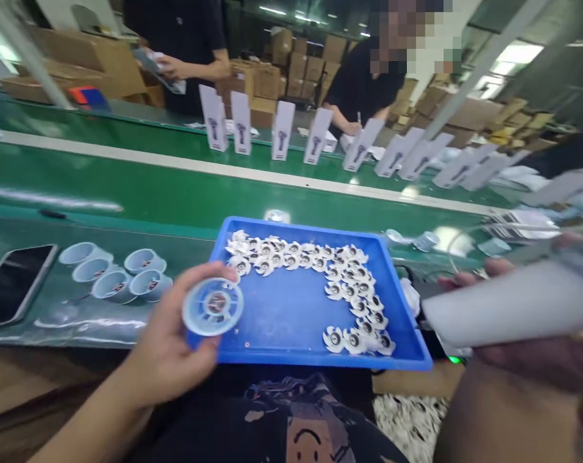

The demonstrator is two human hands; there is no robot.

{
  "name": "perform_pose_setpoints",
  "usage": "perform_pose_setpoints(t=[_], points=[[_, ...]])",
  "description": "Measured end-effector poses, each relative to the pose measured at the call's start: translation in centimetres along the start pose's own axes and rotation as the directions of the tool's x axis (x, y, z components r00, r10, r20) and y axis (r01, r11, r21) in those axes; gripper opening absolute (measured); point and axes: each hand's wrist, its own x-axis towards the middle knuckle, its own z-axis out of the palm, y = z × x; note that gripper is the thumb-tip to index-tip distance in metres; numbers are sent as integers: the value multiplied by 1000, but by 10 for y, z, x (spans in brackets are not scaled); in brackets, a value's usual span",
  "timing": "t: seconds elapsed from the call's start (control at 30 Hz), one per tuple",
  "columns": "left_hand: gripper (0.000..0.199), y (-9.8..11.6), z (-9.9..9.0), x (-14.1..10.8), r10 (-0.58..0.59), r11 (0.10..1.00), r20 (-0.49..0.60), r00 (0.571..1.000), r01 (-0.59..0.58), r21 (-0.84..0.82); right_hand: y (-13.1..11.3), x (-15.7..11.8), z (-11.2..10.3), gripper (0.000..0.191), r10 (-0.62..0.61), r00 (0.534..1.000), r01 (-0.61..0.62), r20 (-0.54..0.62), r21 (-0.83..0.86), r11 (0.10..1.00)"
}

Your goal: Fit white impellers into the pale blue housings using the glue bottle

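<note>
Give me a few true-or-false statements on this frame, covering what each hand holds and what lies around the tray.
1. The left hand holds a round pale housing with a fan inside. True.
2. The blue tray is packed full of white impellers. False: they line its far and right sides, and the middle is bare.
3. A phone lies left of the pale cups. True.
4. The white boxes across the green belt lie flat. False: they stand upright.
5. The right hand is empty. False: it grips a blurred white tool.
</note>
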Motion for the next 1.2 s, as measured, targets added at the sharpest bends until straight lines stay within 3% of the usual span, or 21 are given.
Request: perform_pose_setpoints(t=[0.03,0.07,0.1,0.17,0.2,0.3,0.37,0.53,0.67,0.77,0.97,1.03,1.1,1.2], points=[[65,9,18,9,64,998,130,989,-63,-10,-8,-2,10,97,85,996,-91,38,249,964],[69,17,35,18,122,992,248,961,-123,-14,-18,-3,22,94,97,995,-103,35,418,902],[72,25,52,27,172,984,346,922,-178,-15,-30,-3,35,91,85,990,-131,111,516,846],[74,40,80,41,254,963,488,835,-266,-47,-56,-2,61,92,65,973,-183,222,565,805],[71,47,90,46,286,954,530,799,-291,-76,-70,0,72,91,125,974,-211,188,560,801],[54,60,106,54,360,932,528,770,-325,-162,-99,5,90,89,386,918,-373,87,519,769],[46,65,109,54,369,929,487,792,-320,-185,-104,7,90,93,420,904,-403,86,503,764],[42,69,109,48,349,937,456,819,-293,-190,-87,2,80,100,239,940,-332,242,499,800],[35,71,110,46,331,943,461,823,-278,-182,-83,-4,82,99,236,960,-280,150,496,822],[33,72,110,45,336,941,461,821,-277,-193,-86,-6,83,99,246,956,-291,158,431,854],[36,76,111,43,306,950,462,832,-237,-202,-96,-4,87,97,378,923,-364,74,484,796],[43,78,111,43,268,960,494,827,-189,-204,-96,-6,88,93,396,916,-364,57,529,767],[62,76,108,43,202,977,573,794,-126,-170,-91,-9,84,90,353,935,-312,45,582,751],[82,57,93,41,39,999,654,756,-51,0,-69,-14,65,88,237,971,-214,30,549,808]])
